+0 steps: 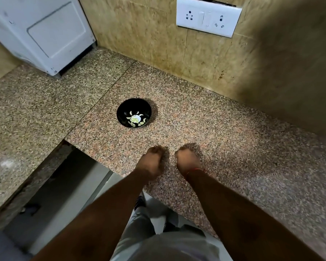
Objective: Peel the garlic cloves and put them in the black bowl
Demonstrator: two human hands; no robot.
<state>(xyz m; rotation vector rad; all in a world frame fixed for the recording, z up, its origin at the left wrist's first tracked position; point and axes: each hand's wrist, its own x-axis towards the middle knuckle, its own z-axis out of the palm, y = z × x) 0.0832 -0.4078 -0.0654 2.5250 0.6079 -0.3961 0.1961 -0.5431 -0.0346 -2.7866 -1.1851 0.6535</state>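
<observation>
Both hands, left hand (pixel 152 162) and right hand (pixel 187 161), are curling near the counter's (pixel 233 140) front edge, contents hidden; a fumbled clove risks missing the black bowl (pixel 134 112).

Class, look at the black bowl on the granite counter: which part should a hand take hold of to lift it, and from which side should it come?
Probably the near rim of the black bowl, approached from the person's side, where both hands already sit. It stands upright and open-topped, with nothing beside it on the counter. Pinch thumb outside, fingers just inside, clear of the garlic cloves in the bottom.
</observation>
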